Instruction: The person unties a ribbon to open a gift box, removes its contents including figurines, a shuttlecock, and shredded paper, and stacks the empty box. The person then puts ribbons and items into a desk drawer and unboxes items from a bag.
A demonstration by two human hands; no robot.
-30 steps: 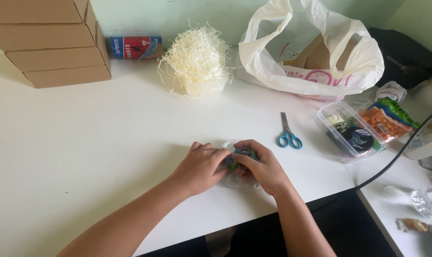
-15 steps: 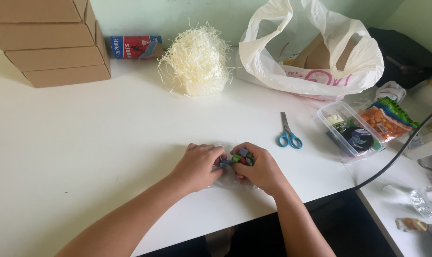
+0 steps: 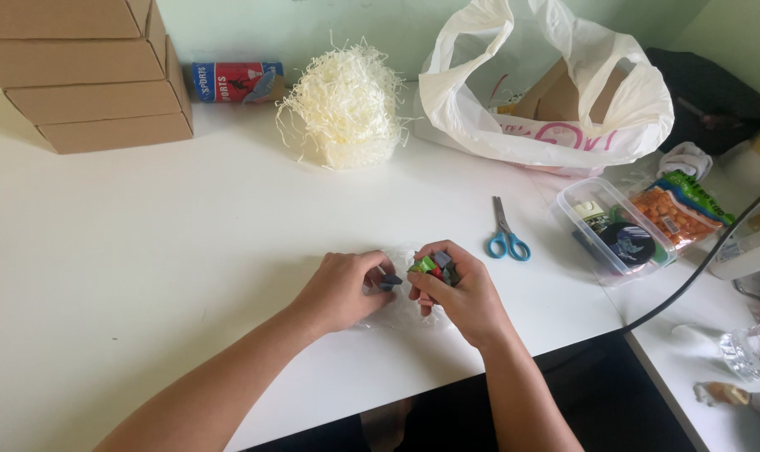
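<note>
White and smooth, the table [image 3: 145, 251] runs in front of you, backed by a pale green wall. Your right hand [image 3: 459, 293] is curled around a small cluster of plastic pieces [image 3: 434, 268], blocky bits in grey, green and red, pinched between thumb and fingertips just above the near middle of the tabletop. Your left hand [image 3: 342, 289] sits just beside it, fingers bent, nipping a small dark grey piece [image 3: 389, 282] at its tips. Under both hands lies a crinkled clear plastic film [image 3: 396, 314], flat on the surface.

Blue-handled scissors [image 3: 505, 234] lie shut to your right, near the hands. Further right is a clear rectangular plastic tub [image 3: 618, 234] with dark items inside, next to a glossy orange snack packet [image 3: 677, 213]. At the back sits a fluffy heap of cream shredded paper [image 3: 342, 109], a slack white plastic bag [image 3: 547, 92] gaping open, and stacked flat cardboard boxes [image 3: 87, 75] at the left corner.
</note>
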